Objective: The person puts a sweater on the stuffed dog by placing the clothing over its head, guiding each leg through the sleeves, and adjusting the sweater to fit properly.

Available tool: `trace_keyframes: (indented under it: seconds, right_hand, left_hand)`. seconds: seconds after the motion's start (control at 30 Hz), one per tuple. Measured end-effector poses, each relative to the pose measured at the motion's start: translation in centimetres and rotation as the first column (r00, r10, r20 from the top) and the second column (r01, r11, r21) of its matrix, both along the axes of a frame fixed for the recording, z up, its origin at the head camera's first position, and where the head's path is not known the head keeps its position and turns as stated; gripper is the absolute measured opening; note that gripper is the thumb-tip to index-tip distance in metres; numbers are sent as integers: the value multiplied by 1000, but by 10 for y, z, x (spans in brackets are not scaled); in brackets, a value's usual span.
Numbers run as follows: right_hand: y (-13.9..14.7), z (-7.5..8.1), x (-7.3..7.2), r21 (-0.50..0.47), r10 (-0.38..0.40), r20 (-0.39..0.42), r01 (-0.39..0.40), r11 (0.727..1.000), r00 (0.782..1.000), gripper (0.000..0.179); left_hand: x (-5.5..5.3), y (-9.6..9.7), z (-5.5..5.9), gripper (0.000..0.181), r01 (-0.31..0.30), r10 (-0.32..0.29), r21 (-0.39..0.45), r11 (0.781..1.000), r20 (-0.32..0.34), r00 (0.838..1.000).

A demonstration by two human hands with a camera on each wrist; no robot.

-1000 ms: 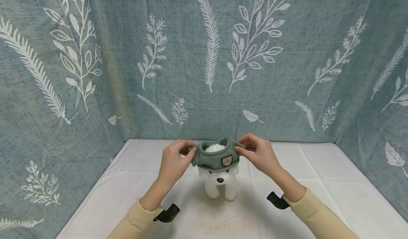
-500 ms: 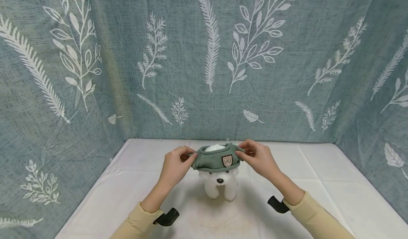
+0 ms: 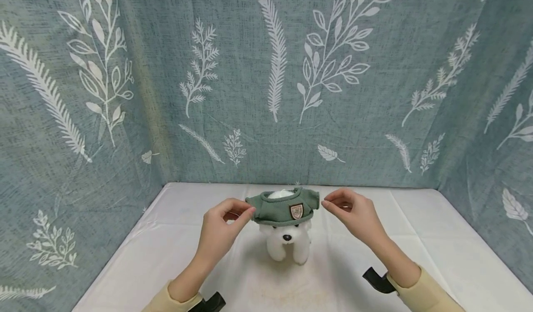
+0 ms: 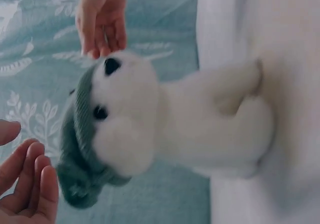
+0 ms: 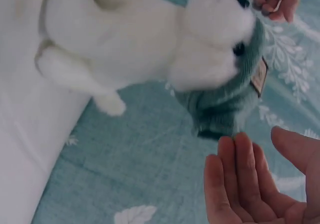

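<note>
A white plush dog (image 3: 287, 247) stands facing me, a small green sweater (image 3: 275, 211) sitting round the top of its head like a cap. White fur shows through the neck opening, and a shield badge (image 3: 296, 211) marks the front. My left hand (image 3: 222, 226) is at the left sleeve; in the left wrist view its thumb and loosely bent fingers (image 4: 37, 179) stand apart with nothing between them. Just off the other sleeve is my right hand (image 3: 358, 215). The right wrist view has its fingers (image 5: 245, 179) relaxed beside the sleeve end (image 5: 220, 124), thumb apart.
A white cloth (image 3: 416, 238) covers the table under the dog. Blue-green curtains (image 3: 233, 71) with white leaf prints hang behind and along both sides. Black wrist mounts (image 3: 379, 280) stick out at the cream sleeves (image 3: 424, 291).
Both hands pinched the sweater's sides earlier and have now let go. The right hand has moved right, the left slightly down and left. The sweater has settled lower, its sleeves sticking out.
</note>
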State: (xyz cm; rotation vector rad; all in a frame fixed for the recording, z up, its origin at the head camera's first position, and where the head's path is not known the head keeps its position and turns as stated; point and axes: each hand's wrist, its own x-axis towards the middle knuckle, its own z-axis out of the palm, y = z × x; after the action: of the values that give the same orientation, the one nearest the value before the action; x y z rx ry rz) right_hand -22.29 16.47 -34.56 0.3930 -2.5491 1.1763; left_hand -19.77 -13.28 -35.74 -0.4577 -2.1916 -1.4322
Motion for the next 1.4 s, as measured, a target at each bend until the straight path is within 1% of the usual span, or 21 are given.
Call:
trace_keyframes:
  seconds: [0.07, 0.1, 0.17, 0.23, 0.33, 0.4, 0.43, 0.47, 0.57, 0.67, 0.73, 0.8, 0.87, 0.93, 1.03, 1.1, 1.17, 1.23, 1.3, 1.37, 1.4]
  right_hand:
    - [-1, -1, 5, -1, 12, 32, -12, 1000, 999, 17]
    - [-2, -2, 7, -6, 27, 51, -27, 1000, 998, 16]
    - [-5, -5, 8, -25, 53, 103, -50, 998, 993, 17]
    - [-8, -7, 8, -55, 70, 168, -61, 997, 983, 23]
    - [-14, -10, 6, -120, 79, 269, -48, 992, 960, 33]
    - [-18, -11, 4, -157, 83, 317, -34, 987, 945, 38]
    - [-20, -12, 3, -174, 89, 339, -30, 984, 937, 40]
    - [-21, -13, 2, -193, 97, 358, -28, 981, 929, 41]
    - [-24, -16, 0, -237, 116, 405, -19, 971, 907, 42]
    - [-26, -18, -2, -284, 141, 446, -9, 959, 884, 41]
    - [-27, -19, -3, -314, 164, 458, -13, 949, 874, 37]
    - [-27, -20, -3, -343, 199, 462, -32, 939, 864, 33]
    - [-27, -20, -3, -377, 243, 452, -64, 924, 858, 30]
    - [-27, -21, -2, -411, 281, 432, -91, 907, 857, 27]
    - [-27, -24, 1, -434, 302, 389, -116, 893, 870, 24]
    - [-28, -27, 2, -415, 291, 355, -129, 901, 889, 21]
    - [-27, -31, 4, -369, 262, 318, -135, 919, 911, 17]
    - [-25, -34, 4, -313, 238, 266, -149, 938, 934, 14]
    - [-23, -38, 4, -269, 224, 210, -164, 949, 952, 10]
    - [-21, -41, 4, -261, 231, 157, -186, 947, 960, 8]
    - [-20, -43, 4, -264, 242, 131, -202, 943, 961, 7]
  left_hand:
    - [5, 2, -3, 9, 61, -64, 30, 998, 104, 993]
    - [6, 3, -4, 12, 88, -94, 47, 995, 155, 983]
    - [7, 7, -7, 17, 123, -139, 80, 989, 249, 958]
    - [7, 11, -11, 20, 132, -163, 114, 985, 324, 932]
    - [4, 18, -16, 27, 123, -190, 182, 976, 418, 888]
    - [1, 21, -19, 33, 113, -225, 256, 960, 467, 855]
    - [0, 23, -20, 36, 107, -248, 297, 949, 488, 837]
    - [-2, 24, -21, 38, 100, -278, 349, 932, 510, 814]
    - [-5, 26, -24, 39, 78, -384, 496, 865, 553, 740]
    - [-7, 26, -26, 33, 49, -470, 598, 800, 573, 671]
    - [-7, 26, -27, 26, 35, -509, 643, 765, 570, 645]
    - [-7, 26, -27, 20, 15, -534, 677, 736, 566, 628]
    - [-6, 27, -27, 16, 2, -555, 706, 708, 555, 619]
    - [-5, 28, -26, 12, -8, -566, 724, 690, 546, 618]
    - [-3, 28, -27, 10, -16, -563, 733, 680, 536, 630]
    - [-2, 27, -29, 12, -10, -556, 733, 680, 524, 645]
    - [-2, 26, -31, 15, 10, -549, 726, 687, 510, 662]
    - [-2, 24, -32, 18, 49, -546, 709, 704, 494, 677]
    - [-2, 22, -34, 20, 84, -532, 676, 732, 490, 691]
    - [-3, 21, -36, 21, 115, -511, 632, 766, 492, 705]
    - [-3, 20, -37, 21, 131, -497, 605, 786, 490, 716]
